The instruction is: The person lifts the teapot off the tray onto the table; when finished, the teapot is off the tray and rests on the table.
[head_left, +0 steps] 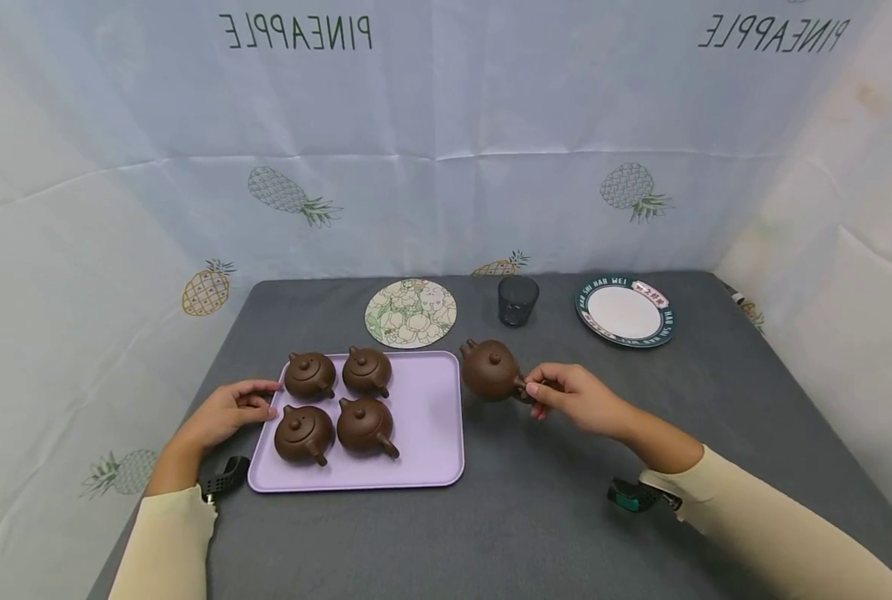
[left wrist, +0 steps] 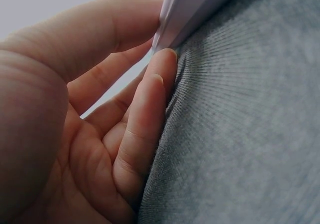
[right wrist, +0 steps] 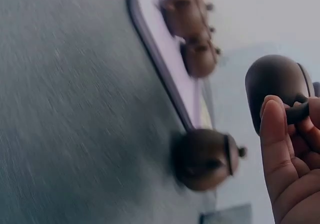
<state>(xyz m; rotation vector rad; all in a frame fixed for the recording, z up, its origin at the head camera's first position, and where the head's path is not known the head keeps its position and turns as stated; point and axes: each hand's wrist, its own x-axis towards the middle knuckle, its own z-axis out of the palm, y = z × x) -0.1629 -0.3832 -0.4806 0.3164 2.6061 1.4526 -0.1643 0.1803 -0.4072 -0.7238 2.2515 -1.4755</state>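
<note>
My right hand (head_left: 577, 400) pinches the handle of a brown teapot (head_left: 489, 371) just right of the lilac tray (head_left: 427, 417). In the right wrist view, that teapot (right wrist: 272, 82) is up close, its handle between thumb and fingers. Another brown teapot (right wrist: 202, 161) appears beyond it, low by the tray's corner; in the head view the held one largely covers that spot. My left hand (head_left: 224, 410) rests at the tray's left edge, relaxed fingertips touching its side. In the left wrist view, the thumb meets the tray rim (left wrist: 175, 14) and other fingertips lie on the grey cloth.
Several brown teapots (head_left: 366, 425) stand in two rows on the tray's left half. Behind lie a round patterned mat (head_left: 411, 313), a dark glass (head_left: 518, 300) and a green-rimmed plate (head_left: 624, 311). Pineapple-printed curtains (head_left: 446, 183) enclose the grey table (head_left: 536, 517) at back and sides.
</note>
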